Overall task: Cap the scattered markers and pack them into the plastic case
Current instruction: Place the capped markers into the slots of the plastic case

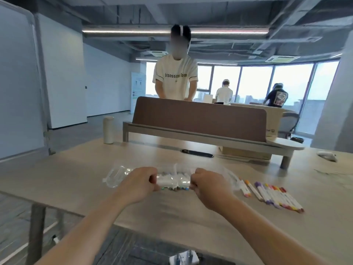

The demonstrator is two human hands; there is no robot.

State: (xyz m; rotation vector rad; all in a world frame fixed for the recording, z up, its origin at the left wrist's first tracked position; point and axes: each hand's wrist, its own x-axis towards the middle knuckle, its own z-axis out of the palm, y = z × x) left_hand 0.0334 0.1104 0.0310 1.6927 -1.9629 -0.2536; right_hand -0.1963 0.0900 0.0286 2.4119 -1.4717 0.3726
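A clear plastic case [116,175] lies on the table in front of me, with several white markers [172,181] packed side by side in it. My left hand [142,183] grips the case on the left of those markers, fingers curled. My right hand [207,185] grips it on their right in the same way. To the right of the case, several loose capped markers [275,196] with coloured ends lie in a slanted row on the table.
The light wooden table [80,180] runs to a near edge below my forearms. A white cylinder [108,130] stands at the back left. A brown desk divider [198,119] crosses behind. A dark pen-like object [197,153] and a white device [327,156] lie farther back. People stand beyond.
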